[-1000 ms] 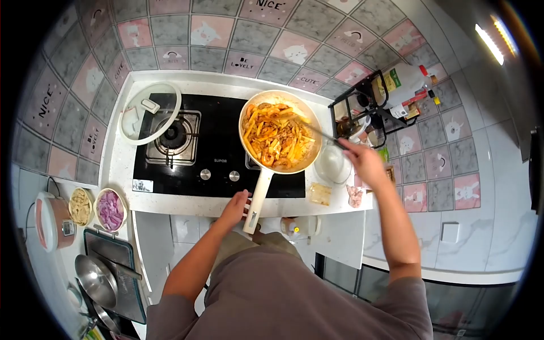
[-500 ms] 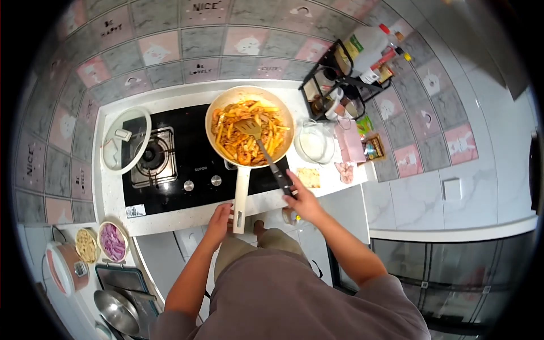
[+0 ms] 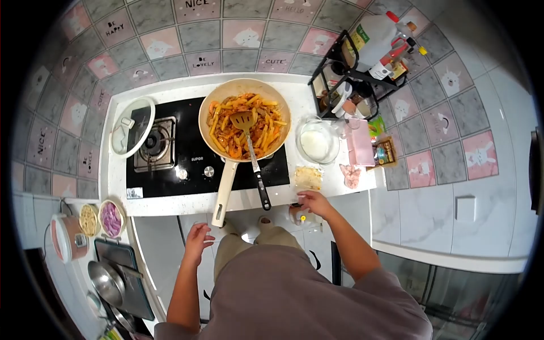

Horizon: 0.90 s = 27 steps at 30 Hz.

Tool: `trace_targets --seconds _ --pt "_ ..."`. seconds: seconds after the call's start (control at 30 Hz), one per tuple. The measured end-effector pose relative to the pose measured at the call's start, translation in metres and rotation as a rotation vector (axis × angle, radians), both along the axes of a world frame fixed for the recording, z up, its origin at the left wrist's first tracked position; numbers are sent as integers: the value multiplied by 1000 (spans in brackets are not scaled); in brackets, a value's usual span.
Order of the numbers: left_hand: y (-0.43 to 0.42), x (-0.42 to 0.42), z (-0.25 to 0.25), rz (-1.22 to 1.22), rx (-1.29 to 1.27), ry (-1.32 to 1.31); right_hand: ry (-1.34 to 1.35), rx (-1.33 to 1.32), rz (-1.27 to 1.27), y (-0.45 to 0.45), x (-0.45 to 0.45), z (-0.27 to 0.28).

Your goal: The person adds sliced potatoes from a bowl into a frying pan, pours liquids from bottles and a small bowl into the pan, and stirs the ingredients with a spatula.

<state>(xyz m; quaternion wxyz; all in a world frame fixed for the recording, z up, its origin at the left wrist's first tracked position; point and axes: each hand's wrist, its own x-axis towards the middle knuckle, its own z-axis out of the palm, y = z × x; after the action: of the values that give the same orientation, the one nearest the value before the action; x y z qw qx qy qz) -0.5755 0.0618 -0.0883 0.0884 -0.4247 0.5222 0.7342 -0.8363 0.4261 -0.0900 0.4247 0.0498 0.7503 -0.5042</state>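
A cream frying pan (image 3: 225, 195) with browned strips of food (image 3: 266, 122) sits on the right side of the black gas stove (image 3: 187, 150). The slotted spatula (image 3: 254, 161) rests in it, its black handle hanging over the near rim and touched by no hand. My left hand (image 3: 198, 240) is below the counter edge, left of the pan handle, empty with fingers apart. My right hand (image 3: 315, 204) is at the counter's front edge, just below a small clear packet (image 3: 308, 177); it holds nothing and its fingers are spread.
Right of the pan are a glass bowl (image 3: 317, 141), a crumpled pink item (image 3: 351, 176), a pink box (image 3: 358, 141) and a black rack (image 3: 345, 85) with bottles. A glass lid (image 3: 133, 127) lies left. Bowls of purple pieces (image 3: 111, 219) and pale pieces (image 3: 88, 220) stand lower left.
My right hand has let go of the spatula, which now rests in the pan, and moved right toward the packet. My left hand has moved away from the pan handle, down and left.
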Motion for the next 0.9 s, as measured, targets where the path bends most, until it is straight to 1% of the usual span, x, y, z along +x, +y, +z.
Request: trace_targets --seconds 0.07,0.1,0.17,0.2,0.23,0.3,0.33,0.4,0.43,0.5,0.53,0.57,0.63,0.67,0.73,0.77,0.83,0.87,0.9 --pt "20 19 -5 44 1 -31 197 166 109 27 -6 -39" --pt "32 27 -8 72 8 -50 190 163 124 37 -12 -53" --pt "56 40 -8 114 25 -96 623 358 -50 53 -20 -74" --pt "69 46 -9 147 51 -108 667 321 -181 56 -27 -75" --pt "81 51 -6 183 76 -121 659 313 -161 61 -39 -79" --pt "102 59 -4 238 90 -131 522 175 -491 69 -65 -83" --pt "111 63 -5 244 100 -134 516 172 -474 67 -73 -82" --pt "125 68 -5 247 107 -144 824 526 -83 62 -84 -76" --pt "131 70 -7 260 107 -147 824 520 -71 59 -82 -73" --pt "138 68 -7 200 83 -154 1036 612 310 47 -76 -73" --pt "141 66 -5 213 82 -158 976 569 306 43 -78 -72" --pt "145 62 -3 176 70 -150 977 563 317 39 -77 -72" --pt "151 53 -1 141 60 -143 864 639 270 25 -70 -65" --pt "153 49 -2 102 64 -128 865 638 274 18 -67 -63" --pt "157 43 -6 67 72 -114 1212 686 596 8 -62 -60" --pt "160 40 -10 39 54 -117 1211 686 603 3 -61 -58" --pt "163 33 -11 13 36 -123 1287 580 731 -9 -64 -57" --pt "165 29 -12 -23 25 -124 1383 516 745 -13 -70 -55" --pt "167 24 -11 -59 14 -125 1382 514 748 -19 -76 -51"
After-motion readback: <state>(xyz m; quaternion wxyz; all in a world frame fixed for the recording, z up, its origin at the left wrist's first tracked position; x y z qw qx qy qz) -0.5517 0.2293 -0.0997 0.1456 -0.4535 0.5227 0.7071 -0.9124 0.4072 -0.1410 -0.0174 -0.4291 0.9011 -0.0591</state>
